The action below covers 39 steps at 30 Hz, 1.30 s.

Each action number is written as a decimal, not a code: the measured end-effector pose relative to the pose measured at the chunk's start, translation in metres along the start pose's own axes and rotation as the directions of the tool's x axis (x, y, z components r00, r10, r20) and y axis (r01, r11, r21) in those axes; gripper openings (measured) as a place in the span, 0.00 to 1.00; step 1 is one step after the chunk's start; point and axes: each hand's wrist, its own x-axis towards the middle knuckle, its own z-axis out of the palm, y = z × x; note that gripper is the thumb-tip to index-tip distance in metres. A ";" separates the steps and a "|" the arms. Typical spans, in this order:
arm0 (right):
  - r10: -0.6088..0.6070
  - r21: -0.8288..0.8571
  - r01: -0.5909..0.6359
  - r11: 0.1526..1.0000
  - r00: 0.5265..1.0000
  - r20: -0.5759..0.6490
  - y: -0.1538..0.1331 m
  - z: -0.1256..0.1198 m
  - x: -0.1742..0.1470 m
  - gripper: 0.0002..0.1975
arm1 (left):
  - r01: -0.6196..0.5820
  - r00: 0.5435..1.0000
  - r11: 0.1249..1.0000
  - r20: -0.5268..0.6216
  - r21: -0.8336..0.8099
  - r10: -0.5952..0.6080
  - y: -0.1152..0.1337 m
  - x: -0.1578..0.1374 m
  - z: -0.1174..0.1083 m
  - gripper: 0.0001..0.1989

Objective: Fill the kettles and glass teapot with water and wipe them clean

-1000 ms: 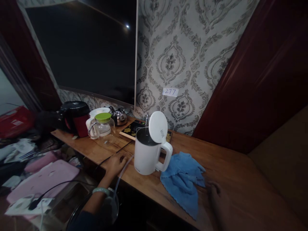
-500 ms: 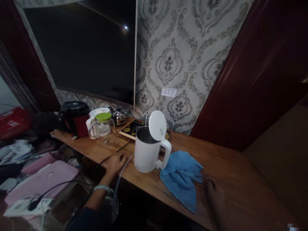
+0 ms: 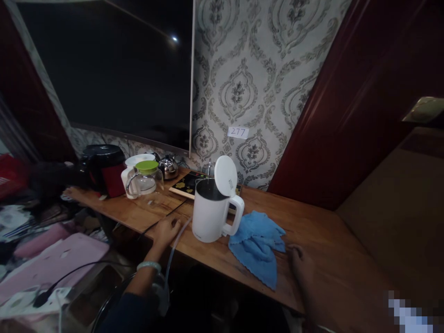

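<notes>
A white electric kettle stands upright on the wooden table, its round lid raised and its handle towards the right. Left of it, my left hand rests at the table's front edge, fingers loosely curled in with nothing in them. A clear tube runs between that hand and the kettle and hangs over the edge. To the right of the kettle lies a crumpled blue cloth. My right hand lies curled on the table just beyond the cloth's right side, dim, holding nothing that I can see.
Behind the kettle is a black cooktop with gold flowers. Further left stand a glass pot with a green lid, a small shiny kettle and a red-and-black appliance. Cluttered items and a pink case lie lower left.
The view has turned slightly to the right, so everything sits a bit further left. Both hands, the kettle and the cloth keep their places on the table.
</notes>
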 end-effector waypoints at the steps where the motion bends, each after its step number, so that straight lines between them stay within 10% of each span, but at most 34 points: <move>1: 0.001 -0.003 -0.001 1.000 1.000 -0.001 0.000 0.000 0.000 0.21 | 0.001 1.000 1.000 -0.003 0.003 -0.001 0.000 0.000 0.000 0.14; 39: 0.121 -0.064 -0.121 0.991 0.993 -0.011 0.003 -0.008 -0.001 0.21 | -0.024 0.999 1.000 -0.034 0.005 0.024 -0.007 -0.001 0.008 0.14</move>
